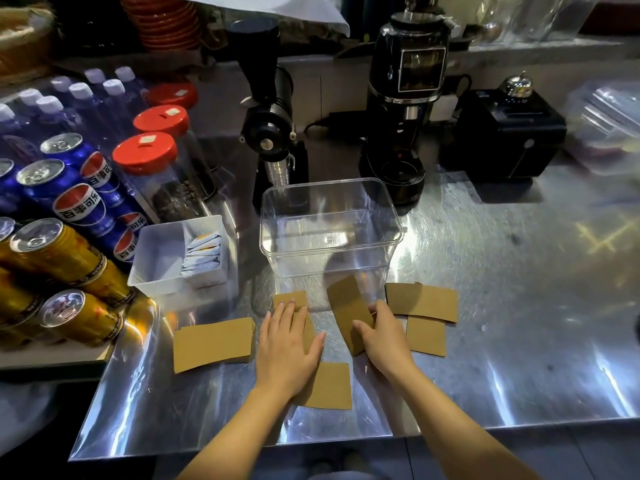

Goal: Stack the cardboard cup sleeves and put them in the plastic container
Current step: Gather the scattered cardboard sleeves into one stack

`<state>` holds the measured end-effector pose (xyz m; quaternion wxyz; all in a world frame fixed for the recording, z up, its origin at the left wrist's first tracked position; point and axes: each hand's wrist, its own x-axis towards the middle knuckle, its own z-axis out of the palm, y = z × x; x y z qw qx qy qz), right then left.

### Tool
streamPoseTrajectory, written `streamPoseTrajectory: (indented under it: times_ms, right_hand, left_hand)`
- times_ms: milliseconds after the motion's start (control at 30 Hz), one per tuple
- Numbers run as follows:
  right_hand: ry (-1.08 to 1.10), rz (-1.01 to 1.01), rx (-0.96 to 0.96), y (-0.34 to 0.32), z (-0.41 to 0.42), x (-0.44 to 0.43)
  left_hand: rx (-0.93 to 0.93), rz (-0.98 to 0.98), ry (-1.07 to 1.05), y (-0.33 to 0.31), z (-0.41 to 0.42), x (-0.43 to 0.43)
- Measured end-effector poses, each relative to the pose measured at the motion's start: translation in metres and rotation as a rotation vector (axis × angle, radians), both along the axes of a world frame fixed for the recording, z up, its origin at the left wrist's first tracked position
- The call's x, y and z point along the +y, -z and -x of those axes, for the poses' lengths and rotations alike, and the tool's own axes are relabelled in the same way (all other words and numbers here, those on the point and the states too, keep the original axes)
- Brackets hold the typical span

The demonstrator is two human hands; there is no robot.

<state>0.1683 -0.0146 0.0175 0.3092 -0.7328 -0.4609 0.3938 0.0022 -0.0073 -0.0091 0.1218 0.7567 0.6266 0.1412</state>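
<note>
A clear plastic container (pixel 330 230) is seen standing upright and open near the middle of the steel tabletop (pixel 485 306), with nothing inside it. To its left, toward the left edge, a white tray (pixel 152 268) is set down, and a row of pale sachets (pixel 203 252) is held in its right half. Behind the tray, jars with red lids (pixel 144 152) are stood, dark contents being visible in them.

Flat brown cardboard cup sleeves are spread between the container and the front edge. One sleeve (pixel 213 342) is laid toward the left edge, two (pixel 420 301) are overlapped on the right, and another (pixel 425 336) is placed just in front of those. A further sleeve (pixel 329 386) is lain nearest the front edge.

The left hand (pixel 289 344) is pressed flat, fingers spread, on a sleeve (pixel 290 299) in front of the container. The right hand (pixel 382 336) is closed around a tilted sleeve (pixel 348 311), which is lifted at its far end.
</note>
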Motion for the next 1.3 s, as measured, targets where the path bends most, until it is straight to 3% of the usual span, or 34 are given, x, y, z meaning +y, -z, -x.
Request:
streamPoseTrajectory:
  times_ms: [133, 267, 400, 800, 967, 1133, 1300]
  right_hand:
    - [-0.014, -0.09, 0.252, -0.009, 0.008, 0.003]
    - [-0.031, -0.119, 0.466, -0.018, 0.022, 0.002]
    - [-0.048, -0.154, 0.47, -0.018, 0.035, -0.003]
    - [-0.248, -0.171, 0.499, -0.025, 0.055, -0.001]
    - [-0.19, -0.151, 0.291, -0.023, 0.061, 0.004]
    - [-0.275, 0.01, -0.231, -0.009, 0.065, 0.012]
    - [-0.291, 0.068, -0.56, 0.001, 0.086, 0.015]
  left_hand:
    - [-0.303, 0.033, -0.108, -0.015, -0.007, 0.003]
    - [-0.81, 0.209, -0.261, -0.029, -0.014, 0.002]
    - [-1.015, 0.198, -0.329, -0.031, -0.01, 0.002]
    - [-1.623, 0.455, -0.51, -0.053, 0.015, 0.002]
    - [-1.692, 0.481, -0.537, -0.059, 0.028, 0.003]
    - [-1.754, 0.446, -0.58, -0.061, 0.042, 0.002]
    - [-1.764, 0.344, -0.632, -0.059, 0.053, -0.002]
